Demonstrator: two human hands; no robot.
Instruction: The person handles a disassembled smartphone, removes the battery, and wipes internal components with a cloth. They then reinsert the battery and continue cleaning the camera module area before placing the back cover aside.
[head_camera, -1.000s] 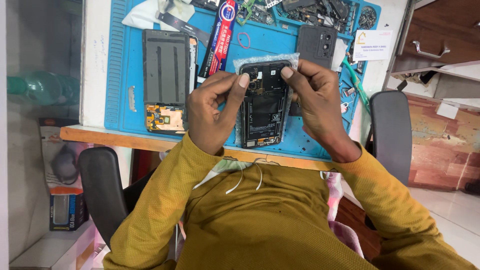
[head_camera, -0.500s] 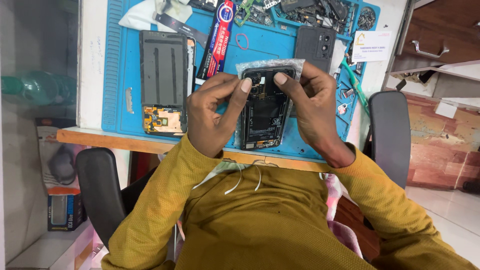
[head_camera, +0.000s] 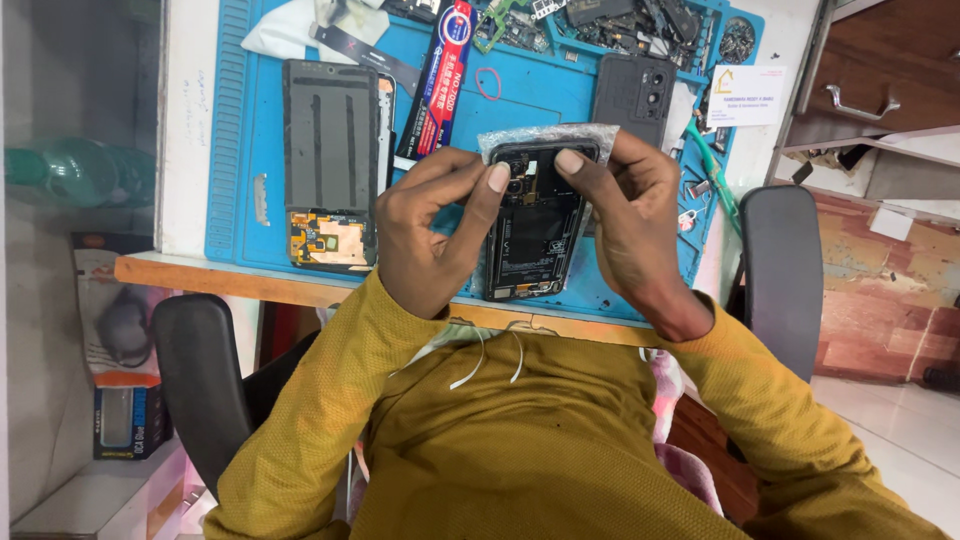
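We look down on a blue repair mat spread over a narrow worktop, with a wooden drawer unit to the right and a black chair under us. Our left hand and right hand meet over an opened phone, its back off and its dark innards showing, which lies on the mat's near edge. Both hands pinch a clear plastic film at the phone's top end, thumbs pressing down near the camera area. We judge this to be the step of seating or peeling that film; the next move likely calls for a steady, even pull or press, with the phone kept flat.

To the left lies a detached screen assembly with an orange flex part at its foot. Beyond it sit a red and blue tube, a dark back cover and a litter of small parts along the far edge. Nothing sits between our hands and the phone, though its near end lies close to the worktop's edge.
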